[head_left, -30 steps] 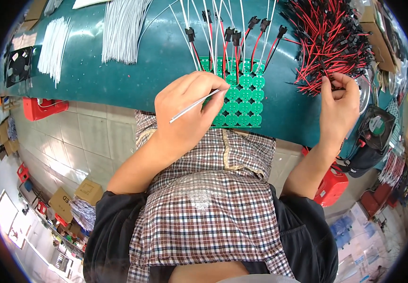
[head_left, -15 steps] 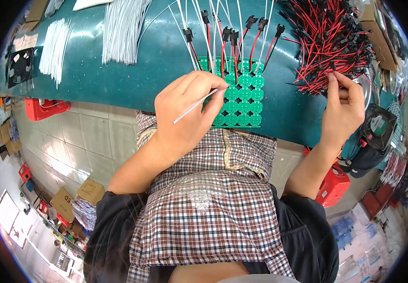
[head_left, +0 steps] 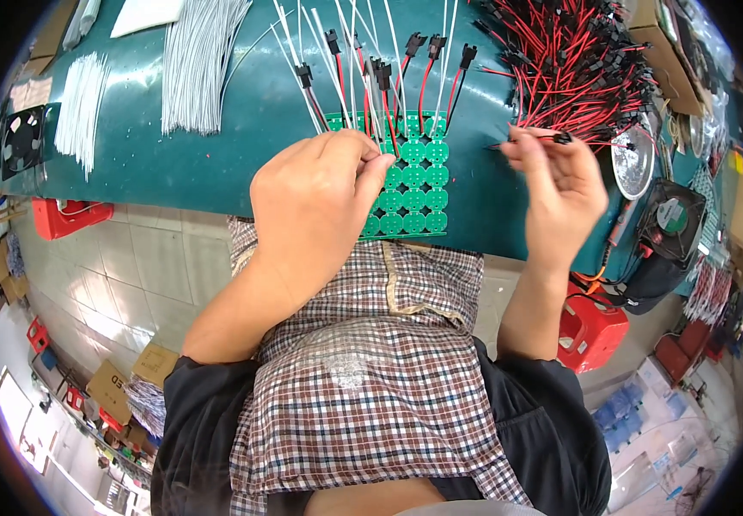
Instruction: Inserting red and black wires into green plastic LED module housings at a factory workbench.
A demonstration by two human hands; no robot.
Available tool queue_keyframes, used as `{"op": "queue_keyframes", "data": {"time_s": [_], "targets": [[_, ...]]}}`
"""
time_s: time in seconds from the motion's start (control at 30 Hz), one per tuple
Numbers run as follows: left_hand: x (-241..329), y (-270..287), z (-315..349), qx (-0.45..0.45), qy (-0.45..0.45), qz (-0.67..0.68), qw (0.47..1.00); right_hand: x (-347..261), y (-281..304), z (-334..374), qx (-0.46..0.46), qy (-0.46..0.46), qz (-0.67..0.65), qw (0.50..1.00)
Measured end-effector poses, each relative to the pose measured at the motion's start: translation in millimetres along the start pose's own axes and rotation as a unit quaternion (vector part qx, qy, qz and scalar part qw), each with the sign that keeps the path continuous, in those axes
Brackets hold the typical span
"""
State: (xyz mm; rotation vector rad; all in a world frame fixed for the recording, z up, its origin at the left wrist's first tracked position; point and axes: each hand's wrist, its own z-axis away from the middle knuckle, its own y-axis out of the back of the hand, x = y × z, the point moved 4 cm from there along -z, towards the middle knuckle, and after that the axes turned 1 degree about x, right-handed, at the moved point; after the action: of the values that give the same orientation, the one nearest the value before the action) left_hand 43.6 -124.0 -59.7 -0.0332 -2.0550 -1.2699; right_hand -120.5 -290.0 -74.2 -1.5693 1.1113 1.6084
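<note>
A green circuit board panel (head_left: 414,178) of joined round discs lies at the bench's front edge, with white wires (head_left: 388,52) and black-plugged red-and-black leads (head_left: 425,77) standing up from its far rows. My left hand (head_left: 307,189) covers the panel's left side. Its thumb and forefinger are pinched together near the standing wires; what they hold is hidden. To the right of the panel, my right hand (head_left: 565,193) pinches a red-and-black connector lead (head_left: 543,133). The lead's black plug sits by the fingers and its thin end points left toward the panel.
A large heap of red-and-black connector leads (head_left: 573,69) lies at the far right. Bundles of white wires (head_left: 204,69) and shorter white wires (head_left: 82,112) lie left. A soldering iron (head_left: 619,225), a metal dish (head_left: 633,163) and a black fan (head_left: 674,219) are at the right.
My right hand has come left from the heap, carrying one connector lead. The white wire seen across my left hand no longer shows there. The whole view has shifted slightly.
</note>
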Motion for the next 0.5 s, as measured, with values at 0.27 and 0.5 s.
{"op": "queue_keyframes", "data": {"time_s": [0.27, 0.5], "targets": [[2.9, -0.8, -2.6, 0.007, -0.012, -0.028, 1.0, 11.1, -6.0, 3.7, -0.037, -0.017, 0.055, 0.998], [4.6, -2.5, -0.8, 0.017, -0.018, -0.028, 0.999, -0.4, -41.9, 30.4, -0.123, 0.03, 0.044, 0.991]]}}
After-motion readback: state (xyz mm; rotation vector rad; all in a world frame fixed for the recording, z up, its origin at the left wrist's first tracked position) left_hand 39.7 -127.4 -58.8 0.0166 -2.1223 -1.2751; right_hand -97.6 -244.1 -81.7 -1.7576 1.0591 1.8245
